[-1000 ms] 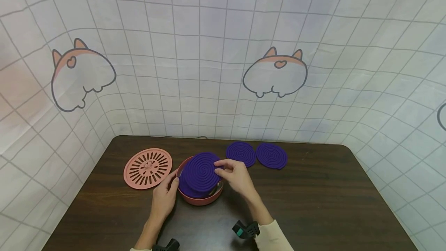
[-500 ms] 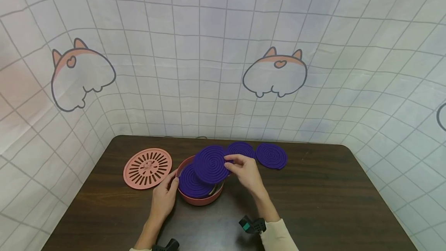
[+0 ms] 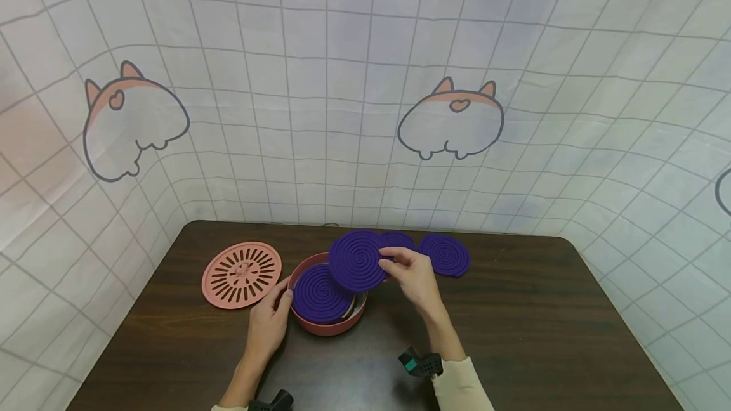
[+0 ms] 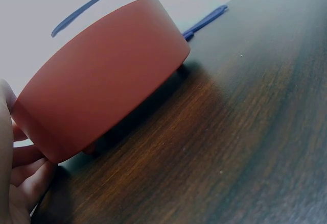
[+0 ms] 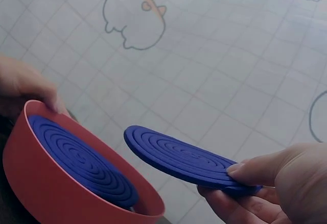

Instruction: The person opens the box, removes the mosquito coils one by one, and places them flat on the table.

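My left hand (image 3: 270, 321) grips the side of a round red box (image 3: 328, 330), thumb at the rim and fingers round the outer wall. Inside the box a purple spiral mosquito coil (image 3: 321, 293) leans, with a pale, shiny bit showing beside it. Between thumb and fingers my right hand (image 3: 417, 278) pinches the edge of another purple mosquito coil (image 3: 355, 260). This held coil (image 5: 176, 155) hangs in the air, tilted, just beyond the box's right rim in the right wrist view. From the left wrist the box (image 4: 107, 76) shows small feet on the table.
Two more purple coils lie at the back of the dark wooden table (image 3: 514, 309): one coil (image 3: 398, 239) partly hidden behind the held one, the other coil (image 3: 444, 254) to its right. A pink slotted lid (image 3: 243, 269) lies left of the box. A gridded curtain (image 3: 354, 113) surrounds the table.
My right hand has lifted its coil out from over the box, toward the back and right, uncovering the coil inside. The left hand has stayed on the box.
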`<state>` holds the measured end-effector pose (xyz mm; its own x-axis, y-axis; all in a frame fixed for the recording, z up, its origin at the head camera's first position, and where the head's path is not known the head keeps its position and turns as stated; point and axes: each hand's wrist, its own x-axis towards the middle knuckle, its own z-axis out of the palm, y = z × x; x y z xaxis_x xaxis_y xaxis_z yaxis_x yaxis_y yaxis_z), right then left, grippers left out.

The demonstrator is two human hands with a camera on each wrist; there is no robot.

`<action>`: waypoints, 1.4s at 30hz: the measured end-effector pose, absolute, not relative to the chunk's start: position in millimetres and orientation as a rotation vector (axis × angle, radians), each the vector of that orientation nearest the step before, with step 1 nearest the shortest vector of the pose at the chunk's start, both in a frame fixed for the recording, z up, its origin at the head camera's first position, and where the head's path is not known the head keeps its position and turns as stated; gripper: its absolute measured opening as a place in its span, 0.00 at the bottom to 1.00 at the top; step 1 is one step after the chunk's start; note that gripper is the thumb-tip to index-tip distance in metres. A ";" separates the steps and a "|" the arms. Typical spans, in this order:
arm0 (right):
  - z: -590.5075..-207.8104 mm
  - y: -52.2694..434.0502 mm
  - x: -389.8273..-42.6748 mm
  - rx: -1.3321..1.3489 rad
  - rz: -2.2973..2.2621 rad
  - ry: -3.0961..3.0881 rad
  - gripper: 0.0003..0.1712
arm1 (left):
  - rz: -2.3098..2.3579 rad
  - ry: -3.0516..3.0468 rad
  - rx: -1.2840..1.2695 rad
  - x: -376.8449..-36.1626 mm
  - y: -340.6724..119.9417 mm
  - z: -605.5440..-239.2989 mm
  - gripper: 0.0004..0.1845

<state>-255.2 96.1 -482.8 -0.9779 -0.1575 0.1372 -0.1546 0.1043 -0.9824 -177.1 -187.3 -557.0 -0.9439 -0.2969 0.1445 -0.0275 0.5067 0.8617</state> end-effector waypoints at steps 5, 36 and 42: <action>-480.7 102.0 -255.0 -0.314 -2.087 2.355 0.13 | -1.413 -2.480 0.274 -177.2 -186.1 -557.3 0.21; -472.3 138.5 -259.0 -0.168 -2.158 2.444 0.15 | -1.412 -2.478 0.270 -177.6 -186.7 -557.4 0.22; -475.5 147.8 -263.0 -0.165 -2.188 2.484 0.14 | -1.407 -2.478 0.262 -177.7 -186.8 -558.0 0.22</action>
